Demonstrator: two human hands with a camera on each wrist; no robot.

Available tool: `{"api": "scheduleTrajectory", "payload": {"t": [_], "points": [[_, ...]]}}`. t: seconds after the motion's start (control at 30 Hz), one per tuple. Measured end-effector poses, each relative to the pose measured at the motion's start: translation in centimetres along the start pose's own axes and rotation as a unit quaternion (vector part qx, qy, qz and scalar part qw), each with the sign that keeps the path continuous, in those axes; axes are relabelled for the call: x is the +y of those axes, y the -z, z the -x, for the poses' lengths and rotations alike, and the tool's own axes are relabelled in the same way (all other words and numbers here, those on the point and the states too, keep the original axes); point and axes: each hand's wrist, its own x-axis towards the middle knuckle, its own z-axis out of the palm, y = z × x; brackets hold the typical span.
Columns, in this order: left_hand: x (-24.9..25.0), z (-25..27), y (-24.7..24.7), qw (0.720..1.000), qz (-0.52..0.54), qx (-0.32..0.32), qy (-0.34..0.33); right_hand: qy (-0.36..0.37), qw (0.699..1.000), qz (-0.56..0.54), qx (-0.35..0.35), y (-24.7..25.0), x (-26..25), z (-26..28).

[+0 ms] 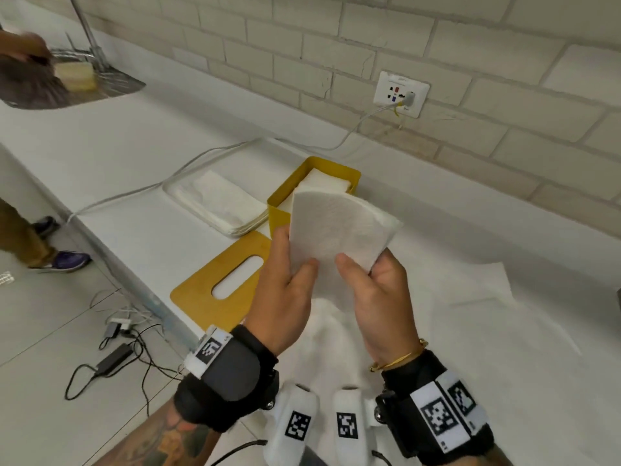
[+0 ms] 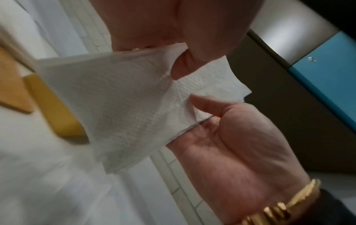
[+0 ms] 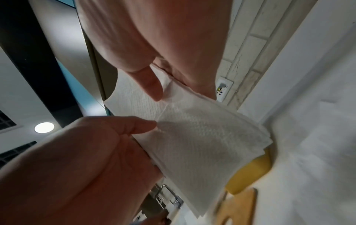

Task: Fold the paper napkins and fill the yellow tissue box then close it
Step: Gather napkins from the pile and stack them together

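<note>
A folded white napkin (image 1: 339, 227) is being held up in the air by both hands, just above the near end of the yellow box (image 1: 279, 210). It is being pinched near its bottom edge by the left hand (image 1: 285, 294), with the thumb on the front and the fingers (image 1: 281, 234) curled behind the left side. It is being pinched the same way by the right hand (image 1: 379, 297), thumb in front and fingers tucked behind the right corner. In the wrist views, the napkin is being seen as several layers thick. The box is being kept open on the white worktop (image 1: 111, 142), and more folded napkins (image 1: 331, 181) are being stored inside it. The lid (image 1: 221, 284), yellow with a long slot in it, is lying flat on the worktop just in front of the box, near the edge. A pile (image 1: 218, 203) of flat napkins is sitting in a white tray (image 1: 169, 191) just left of the box. A big white sheet (image 1: 487, 331) is being spread over the worktop under the hands. A plug (image 1: 410, 98) is being held in the wall socket (image 1: 401, 94), and its cable (image 1: 188, 166) is running along the worktop past the tray.
</note>
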Motion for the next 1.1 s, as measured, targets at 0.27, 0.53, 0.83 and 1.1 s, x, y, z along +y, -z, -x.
{"api": "scheduleTrajectory", "payload": {"t": [0.27, 0.53, 0.83, 1.1], "points": [[-1.4, 2.4, 0.0, 0.997, 0.007, 0.008, 0.076, -0.075, 0.996, 0.051, -0.010, 0.0, 1.9, 1.1], [-2.5, 4.1, -1.1, 0.993, -0.053, 0.015, 0.103, -0.109, 0.990, 0.091, -0.017, 0.4, 2.9, 1.7], [-2.4, 3.5, 0.0, 0.988, -0.075, -0.026, 0.134, -0.104, 0.994, 0.013, 0.014, 1.4, 2.0, -1.4], [-1.7, -4.1, 3.0, 0.986, -0.083, -0.058, 0.132, -0.077, 0.992, 0.037, 0.088, 1.0, 2.3, -6.8]]}}
